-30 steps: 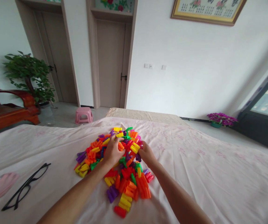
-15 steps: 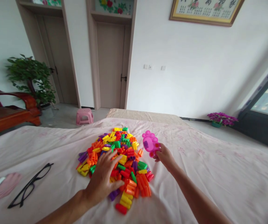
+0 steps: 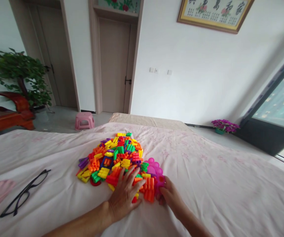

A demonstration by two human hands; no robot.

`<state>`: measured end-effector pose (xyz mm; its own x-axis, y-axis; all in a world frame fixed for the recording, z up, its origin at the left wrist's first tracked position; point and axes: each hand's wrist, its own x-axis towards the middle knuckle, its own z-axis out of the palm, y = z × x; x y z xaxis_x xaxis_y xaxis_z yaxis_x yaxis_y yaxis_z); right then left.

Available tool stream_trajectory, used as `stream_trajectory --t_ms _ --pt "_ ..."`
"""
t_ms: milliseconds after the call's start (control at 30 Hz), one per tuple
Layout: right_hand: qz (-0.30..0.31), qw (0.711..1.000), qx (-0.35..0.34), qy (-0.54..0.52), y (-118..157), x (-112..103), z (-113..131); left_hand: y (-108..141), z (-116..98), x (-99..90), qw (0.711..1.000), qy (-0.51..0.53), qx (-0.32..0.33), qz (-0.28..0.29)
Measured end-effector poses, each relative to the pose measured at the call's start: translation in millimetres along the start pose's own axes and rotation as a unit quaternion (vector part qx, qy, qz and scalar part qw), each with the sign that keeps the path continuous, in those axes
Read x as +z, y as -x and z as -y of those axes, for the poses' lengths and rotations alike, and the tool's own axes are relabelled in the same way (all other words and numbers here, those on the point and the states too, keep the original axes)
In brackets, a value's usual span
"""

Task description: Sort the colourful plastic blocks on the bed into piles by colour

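A heap of bright plastic pieces (image 3: 122,154) in red, orange, yellow, green, purple and blue lies on the pale floral cloth (image 3: 196,184). My left hand (image 3: 126,194) rests palm down on the near side of the heap, fingers spread over red and orange pieces; whatever lies under the palm is hidden. At the right edge of the heap, my right hand (image 3: 168,192) grips a pink scalloped plastic piece (image 3: 158,174) by its near end. The pink piece is beside orange and green pieces.
Black-framed glasses (image 3: 25,192) and a pink cloth (image 3: 1,192) lie at the left. Beyond the covered surface stand a pink stool (image 3: 84,120), a potted plant (image 3: 23,77), a wooden chair (image 3: 13,112) and purple flowers (image 3: 224,126).
My right hand has brought the pink piece down and nearer, against the heap's right edge. My left hand has shifted right and nearer over the pieces. The camera view has turned slightly right.
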<state>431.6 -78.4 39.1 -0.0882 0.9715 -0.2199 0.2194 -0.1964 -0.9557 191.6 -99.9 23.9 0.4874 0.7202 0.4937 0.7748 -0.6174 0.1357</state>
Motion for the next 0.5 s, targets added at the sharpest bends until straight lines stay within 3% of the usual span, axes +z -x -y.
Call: stream_trajectory --t_ms 267,500 --pt "0.024 0.993 -0.017 -0.111 -3.0 41.5 20.5 -29.1 13.4 10.3 0.998 -0.002 -0.016 -0.066" --pt "0.037 0.989 -0.094 -0.105 -31.1 65.0 70.6 -65.3 47.5 -11.6 0.987 -0.04 -0.05 -0.149"
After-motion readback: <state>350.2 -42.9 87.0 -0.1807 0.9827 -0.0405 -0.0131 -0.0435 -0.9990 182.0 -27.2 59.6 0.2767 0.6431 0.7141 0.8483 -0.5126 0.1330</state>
